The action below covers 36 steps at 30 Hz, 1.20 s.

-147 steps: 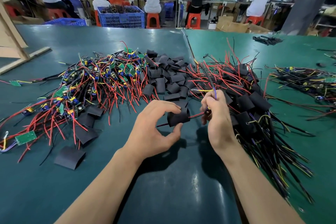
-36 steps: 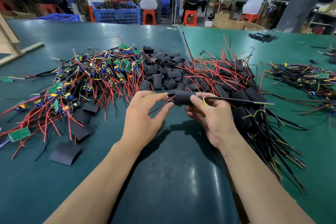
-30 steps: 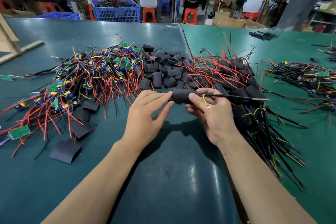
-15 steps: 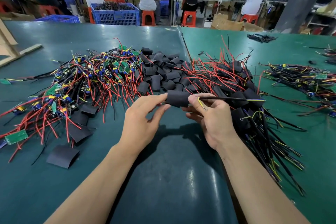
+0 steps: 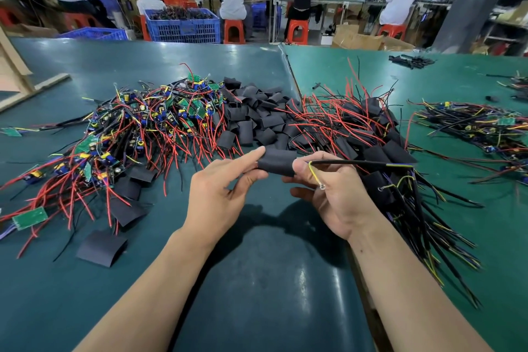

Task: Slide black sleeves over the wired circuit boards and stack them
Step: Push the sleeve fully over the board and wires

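Note:
A black sleeve [image 5: 276, 162] sits over a circuit board held above the green table [image 5: 257, 280]; the board inside is hidden. My right hand [image 5: 328, 194] pinches the sleeve's right end, and a black cable [image 5: 360, 163] and a yellow wire run out past the thumb. My left hand [image 5: 220, 194] pinches the sleeve's left end between forefinger and thumb. Bare wired boards [image 5: 137, 128] lie heaped at left. Loose black sleeves [image 5: 254, 117] are piled in the middle. Sleeved boards [image 5: 380, 157] are stacked at right.
Flat black sleeves [image 5: 101, 247] lie scattered near the left front. Another bundle of wired boards [image 5: 480, 128] lies far right. A seam [image 5: 294, 80] divides the two table mats. A wooden frame [image 5: 17, 77] stands at far left. Seated workers and blue crates [image 5: 183, 26] are beyond the table.
The sleeve has been slid over the board since the earliest frame. In the last second both hands kept their hold, with my left fingers shifting slightly on the sleeve's left end.

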Motion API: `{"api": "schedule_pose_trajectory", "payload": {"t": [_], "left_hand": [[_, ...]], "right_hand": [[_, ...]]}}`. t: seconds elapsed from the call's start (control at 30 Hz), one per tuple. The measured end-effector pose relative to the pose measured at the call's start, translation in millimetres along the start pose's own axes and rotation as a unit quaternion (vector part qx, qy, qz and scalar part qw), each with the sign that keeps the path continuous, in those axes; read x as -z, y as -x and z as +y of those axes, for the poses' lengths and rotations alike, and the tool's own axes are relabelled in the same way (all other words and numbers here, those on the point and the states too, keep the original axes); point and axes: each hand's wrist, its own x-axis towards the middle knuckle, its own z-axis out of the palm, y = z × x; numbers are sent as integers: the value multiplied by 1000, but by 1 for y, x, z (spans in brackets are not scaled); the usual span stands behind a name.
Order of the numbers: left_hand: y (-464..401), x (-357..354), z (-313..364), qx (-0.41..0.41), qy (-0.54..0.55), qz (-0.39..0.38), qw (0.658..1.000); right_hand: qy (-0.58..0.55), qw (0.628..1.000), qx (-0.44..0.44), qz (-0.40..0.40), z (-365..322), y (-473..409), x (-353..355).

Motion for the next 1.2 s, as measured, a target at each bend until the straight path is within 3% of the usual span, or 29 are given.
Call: {"api": "schedule_pose_trajectory", "payload": {"t": [0.2,0.33,0.4,0.63,0.73,0.83,0.97,1.07,1.2], "left_hand": [[2,-2,-5,-39,-6,-21,999],[2,-4,-2,76,22,-24,997],[3,-4,-2,95,19,-48,994],[4,-4,-2,66,-24,-41,997],[0,-4,-1,29,-45,-46,997],[-2,-2,-3,15,-85,-16,996],[-2,-1,-3,62,-83,21,994],[-1,-3,-2,72,-86,13,994],[-1,-3,-3,81,-91,17,992]], "right_hand": [[-15,998,-55,-17,-1,1,5],[-27,998,-53,-13,-1,0,5],[-5,999,-47,-12,-1,-1,4],[-40,998,-55,-7,2,-4,1],[50,997,-59,-1,6,-2,0],[71,994,33,76,5,-3,-3],[-81,949,171,253,-10,-9,6],[-194,923,136,303,-17,-11,19],[-203,931,70,295,-12,-12,19]]}}
